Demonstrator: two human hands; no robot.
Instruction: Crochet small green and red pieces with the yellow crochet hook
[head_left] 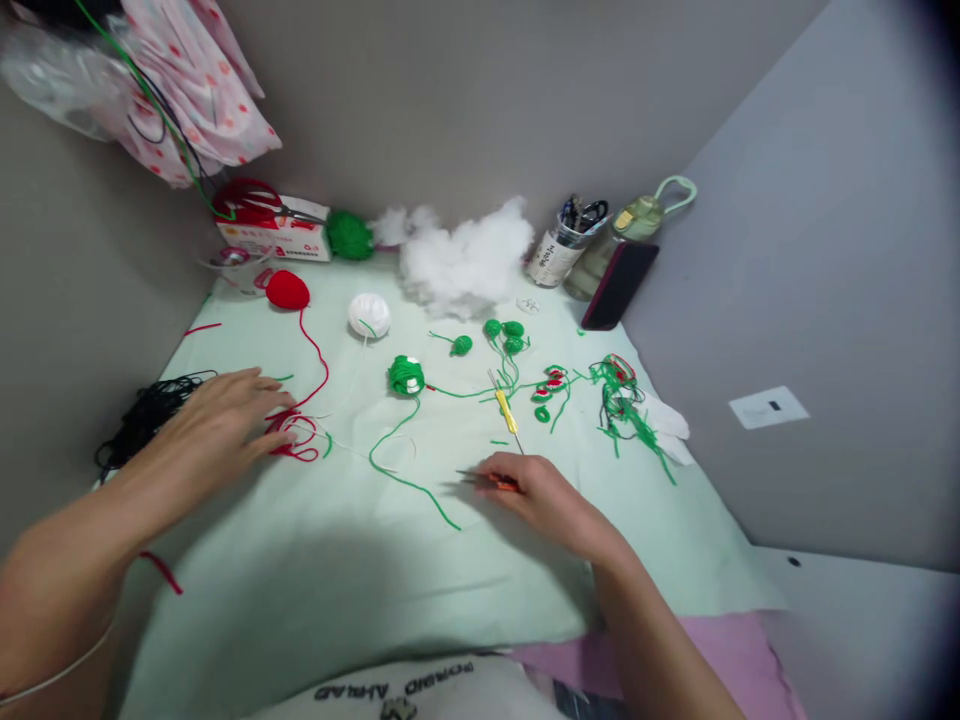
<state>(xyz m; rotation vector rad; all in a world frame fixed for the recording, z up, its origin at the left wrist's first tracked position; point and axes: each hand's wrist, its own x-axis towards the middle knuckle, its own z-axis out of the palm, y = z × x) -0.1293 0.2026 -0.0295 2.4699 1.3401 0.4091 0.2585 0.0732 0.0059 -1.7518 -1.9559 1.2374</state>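
My left hand (229, 420) is at the left with its fingers stretched out. Its fingertips are at a small tangle of red yarn (306, 455) and thin white yarn; whether they touch it I cannot tell. My right hand (544, 495) is closed round orange-handled thread snips (504, 482), whose dark blades point left. Just beyond that hand lies a yellow-handled crochet hook (507, 411). A green yarn ball (406, 375) has a loose tail curving between my hands. Farther back sit a red ball (288, 290) and a white ball (369, 316).
Black yarn (142, 420) lies beside my left wrist. Small green crocheted pieces (513, 335), red-white-green ones (553, 381) and yarn scraps (630, 410) lie at centre right. White stuffing (465, 260), a pen cup (556, 250), a phone (621, 285) and large red scissors (251, 202) are at the back.
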